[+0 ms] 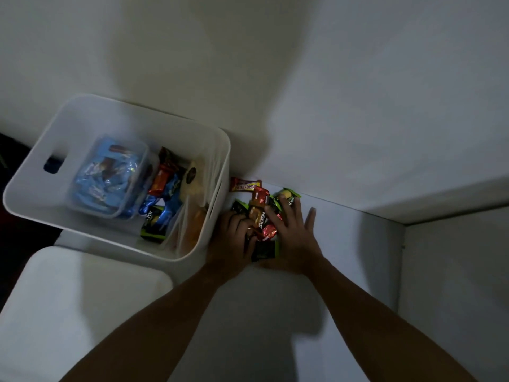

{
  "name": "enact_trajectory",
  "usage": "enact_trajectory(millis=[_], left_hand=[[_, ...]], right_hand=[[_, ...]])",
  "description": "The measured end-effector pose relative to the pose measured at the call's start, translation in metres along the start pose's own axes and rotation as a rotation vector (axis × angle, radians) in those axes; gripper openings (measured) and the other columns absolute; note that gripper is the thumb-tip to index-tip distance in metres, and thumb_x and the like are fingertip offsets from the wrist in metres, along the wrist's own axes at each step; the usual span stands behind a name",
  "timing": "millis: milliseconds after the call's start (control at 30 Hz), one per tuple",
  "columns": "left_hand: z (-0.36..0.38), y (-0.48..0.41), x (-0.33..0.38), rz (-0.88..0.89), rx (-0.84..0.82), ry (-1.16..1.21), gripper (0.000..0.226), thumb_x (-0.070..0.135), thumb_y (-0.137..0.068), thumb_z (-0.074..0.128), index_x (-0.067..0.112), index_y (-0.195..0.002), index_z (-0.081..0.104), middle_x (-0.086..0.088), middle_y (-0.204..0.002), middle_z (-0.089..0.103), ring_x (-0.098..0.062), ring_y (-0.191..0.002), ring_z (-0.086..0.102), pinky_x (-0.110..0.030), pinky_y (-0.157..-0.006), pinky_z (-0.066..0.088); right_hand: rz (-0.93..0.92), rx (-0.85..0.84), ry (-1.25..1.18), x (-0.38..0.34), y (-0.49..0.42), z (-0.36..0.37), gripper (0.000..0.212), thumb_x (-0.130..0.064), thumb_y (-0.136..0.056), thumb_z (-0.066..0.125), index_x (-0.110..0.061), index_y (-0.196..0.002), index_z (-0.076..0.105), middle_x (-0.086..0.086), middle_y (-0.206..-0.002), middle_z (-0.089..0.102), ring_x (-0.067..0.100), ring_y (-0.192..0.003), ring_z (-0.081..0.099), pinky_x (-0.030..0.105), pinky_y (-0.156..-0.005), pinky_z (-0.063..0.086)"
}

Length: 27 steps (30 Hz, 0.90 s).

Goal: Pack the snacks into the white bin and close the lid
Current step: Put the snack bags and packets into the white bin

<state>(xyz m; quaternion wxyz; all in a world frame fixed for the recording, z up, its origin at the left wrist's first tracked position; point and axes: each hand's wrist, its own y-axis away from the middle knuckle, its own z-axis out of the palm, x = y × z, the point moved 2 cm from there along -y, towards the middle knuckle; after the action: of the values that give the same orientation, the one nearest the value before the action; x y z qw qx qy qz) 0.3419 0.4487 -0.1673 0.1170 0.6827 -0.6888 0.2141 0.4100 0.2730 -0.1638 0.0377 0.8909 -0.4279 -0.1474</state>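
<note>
One white bin stands open, holding one clear tub and loose snacks. Just right of the bin, two hands meet on one snack pile, too overlapped to count. The left hand curls around some packets, while the right hand presses flat, fingers spread. One lid lies in front of the bin.

The white bin and the lid at near left are showing smooth, matt plastic; the snack wrappers are gleaming as glossy foil, and the tub inside is looking like clear plastic.
</note>
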Motion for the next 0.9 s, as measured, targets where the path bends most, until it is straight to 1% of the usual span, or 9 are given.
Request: enact_trajectory(millis=[133,233,333,433,533,633,700,767,900], left_hand=[[-0.002,0.0,0.001,-0.031,0.035,-0.018,0.036,0.028,-0.086,0.063,0.01,-0.118,0.063,-0.011,-0.114,0.059,-0.031,-0.11,0.048,-0.042,-0.096,0.044],[-0.005,0.0,0.002,-0.02,0.019,-0.04,0.046,0.032,-0.086,0.06,0.014,-0.128,0.062,-0.01,-0.113,0.059,-0.031,-0.107,0.048,-0.041,-0.094,0.044],[-0.006,-0.001,0.002,-0.018,0.016,-0.033,0.042,0.03,-0.081,0.062,0.014,-0.12,0.067,-0.012,-0.113,0.058,-0.031,-0.107,0.048,-0.041,-0.091,0.046],[-0.003,-0.003,0.001,-0.057,0.011,-0.018,0.037,0.029,-0.078,0.062,0.013,-0.11,0.069,-0.016,-0.127,0.054,-0.036,-0.117,0.047,-0.043,-0.095,0.047],[0.002,-0.004,-0.001,-0.017,0.0,-0.034,0.035,0.033,-0.083,0.063,0.013,-0.112,0.068,-0.015,-0.143,0.049,-0.038,-0.13,0.042,-0.044,-0.105,0.039],[0.005,-0.007,-0.001,0.004,-0.011,-0.063,0.034,0.036,-0.087,0.064,0.012,-0.111,0.067,-0.013,-0.137,0.055,-0.038,-0.132,0.043,-0.048,-0.108,0.038],[0.004,-0.01,0.001,-0.01,0.011,-0.068,0.033,0.034,-0.088,0.063,0.011,-0.111,0.066,-0.011,-0.128,0.06,-0.035,-0.126,0.047,-0.048,-0.103,0.042],[0.0,-0.014,0.004,-0.008,0.024,-0.067,0.042,0.036,-0.091,0.058,0.012,-0.125,0.062,-0.009,-0.125,0.059,-0.032,-0.12,0.049,-0.044,-0.098,0.044],[-0.003,-0.023,0.01,0.099,-0.024,-0.209,0.056,0.032,-0.096,0.05,0.024,-0.151,0.037,-0.011,-0.119,0.056,-0.034,-0.106,0.049,-0.043,-0.086,0.042]], right_hand=[[-0.025,0.025,-0.011,0.002,0.0,-0.004,0.098,-0.084,-0.069,0.051,-0.035,-0.152,0.031,0.011,-0.162,0.022,0.043,-0.151,0.004,0.077,-0.11,0.007],[0.003,0.091,-0.034,0.008,0.011,-0.002,0.089,-0.075,-0.072,0.057,-0.031,-0.147,0.039,0.009,-0.156,0.035,0.042,-0.149,0.015,0.075,-0.11,0.015],[0.045,0.165,-0.054,0.011,0.017,-0.005,0.092,-0.071,-0.07,0.061,-0.03,-0.148,0.034,0.008,-0.151,0.038,0.041,-0.148,0.019,0.075,-0.111,0.012],[0.048,0.189,-0.051,0.014,0.011,-0.017,0.107,-0.079,-0.063,0.061,-0.032,-0.153,0.025,0.005,-0.157,0.026,0.039,-0.151,0.008,0.072,-0.113,-0.003],[-0.041,0.084,0.006,0.015,-0.003,-0.02,0.112,-0.083,-0.064,0.058,-0.036,-0.156,0.013,0.004,-0.165,0.009,0.039,-0.151,-0.008,0.076,-0.111,0.0],[-0.104,-0.025,0.057,0.017,-0.01,-0.013,0.099,-0.081,-0.075,0.047,-0.041,-0.156,0.008,0.005,-0.166,0.008,0.04,-0.151,-0.009,0.078,-0.108,0.007],[-0.1,-0.028,0.071,0.018,-0.004,-0.007,0.086,-0.076,-0.081,0.042,-0.038,-0.155,0.019,0.008,-0.164,0.018,0.041,-0.151,-0.001,0.077,-0.109,0.011],[-0.095,0.029,0.043,0.021,0.008,-0.003,0.074,-0.07,-0.086,0.043,-0.034,-0.151,0.034,0.011,-0.158,0.029,0.041,-0.151,0.008,0.072,-0.112,0.014],[-0.069,0.116,-0.012,0.028,0.028,0.0,0.06,-0.062,-0.091,0.048,-0.027,-0.14,0.053,0.011,-0.154,0.037,0.039,-0.15,0.014,0.063,-0.117,0.015]])
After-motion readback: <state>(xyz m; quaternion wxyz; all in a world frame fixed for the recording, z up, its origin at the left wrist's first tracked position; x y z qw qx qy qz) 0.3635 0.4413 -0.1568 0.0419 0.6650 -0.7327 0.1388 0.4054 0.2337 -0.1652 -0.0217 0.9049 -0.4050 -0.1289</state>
